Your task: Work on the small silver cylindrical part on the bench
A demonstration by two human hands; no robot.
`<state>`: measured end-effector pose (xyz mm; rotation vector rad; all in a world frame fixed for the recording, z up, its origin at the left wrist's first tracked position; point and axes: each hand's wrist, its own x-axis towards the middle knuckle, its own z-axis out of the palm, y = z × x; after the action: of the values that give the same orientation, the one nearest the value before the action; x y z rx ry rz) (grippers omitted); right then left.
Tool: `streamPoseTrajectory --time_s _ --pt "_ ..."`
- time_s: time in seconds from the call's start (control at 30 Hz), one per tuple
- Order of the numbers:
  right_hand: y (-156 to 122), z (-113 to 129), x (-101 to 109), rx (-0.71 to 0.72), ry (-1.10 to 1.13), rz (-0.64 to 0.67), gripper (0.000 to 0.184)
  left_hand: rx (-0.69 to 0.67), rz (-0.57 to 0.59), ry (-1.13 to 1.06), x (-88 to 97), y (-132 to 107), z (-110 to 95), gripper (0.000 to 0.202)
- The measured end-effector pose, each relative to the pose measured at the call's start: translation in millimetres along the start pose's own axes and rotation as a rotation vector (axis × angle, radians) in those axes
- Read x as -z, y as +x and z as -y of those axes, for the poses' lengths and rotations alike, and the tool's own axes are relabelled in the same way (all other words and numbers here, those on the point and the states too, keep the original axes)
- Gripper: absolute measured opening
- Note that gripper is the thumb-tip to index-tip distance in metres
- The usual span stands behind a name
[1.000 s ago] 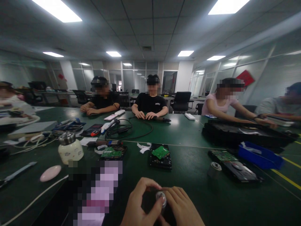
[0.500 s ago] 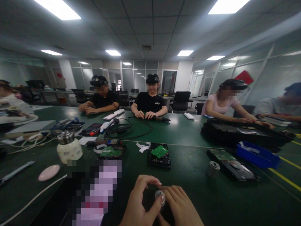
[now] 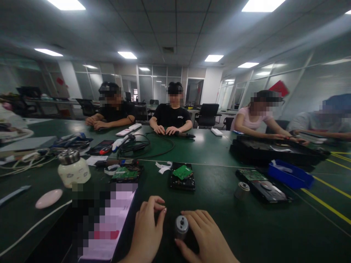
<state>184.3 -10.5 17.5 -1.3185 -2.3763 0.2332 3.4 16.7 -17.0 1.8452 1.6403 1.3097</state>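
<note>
A small silver metal cylinder (image 3: 181,226) stands between my hands at the table's near edge. My right hand (image 3: 205,237) wraps round it from the right, fingers curled against its side. My left hand (image 3: 146,230) sits just to its left, fingers bent in a loose pinch; whether it touches the cylinder or the dark thing under it I cannot tell. A blurred screen (image 3: 105,219) lies left of my left hand.
On the green table (image 3: 219,153) lie two opened hard drives with green circuit boards (image 3: 182,177) (image 3: 126,174), a third drive (image 3: 263,184), a second metal cylinder (image 3: 241,190), a blue tray (image 3: 290,175), a white jar (image 3: 72,170), cables (image 3: 137,146). Several people sit opposite and at the right.
My hands have lowered and spread slightly; the cylinder, earlier held with its end facing me, now stands upright. The view has tilted down a little.
</note>
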Motion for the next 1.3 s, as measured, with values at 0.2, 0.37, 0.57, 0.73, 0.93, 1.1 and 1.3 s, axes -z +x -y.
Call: streamPoseTrajectory --time_s 0.2,0.37,0.57,0.73,0.93,1.1,1.3 --pt "0 1 1 -0.012 -0.003 0.004 0.038 0.012 0.066 0.108 2.3 -4 3 0.021" --pt "0 0 0 0.002 -0.007 -0.012 0.037 0.018 0.021 -0.031 3.5 -2 -2 0.012" --pt "2 1 0 0.015 0.014 0.009 0.033 -0.306 -0.009 -0.265 5.7 -4 -16 0.002" --pt "2 1 -2 0.021 0.054 0.007 0.033 -0.381 0.047 -0.337 3.1 -4 -21 0.007" --pt "1 -1 -4 0.021 0.049 0.017 0.031 -0.367 0.068 -0.425 1.3 -5 -21 0.008" --pt "0 -2 -4 0.028 0.043 0.014 0.033 -0.324 0.083 -0.470 0.2 -8 -19 0.010" --pt "-2 0 -1 0.023 0.039 0.016 0.031 -0.334 0.109 -0.458 1.0 -8 -21 0.014"
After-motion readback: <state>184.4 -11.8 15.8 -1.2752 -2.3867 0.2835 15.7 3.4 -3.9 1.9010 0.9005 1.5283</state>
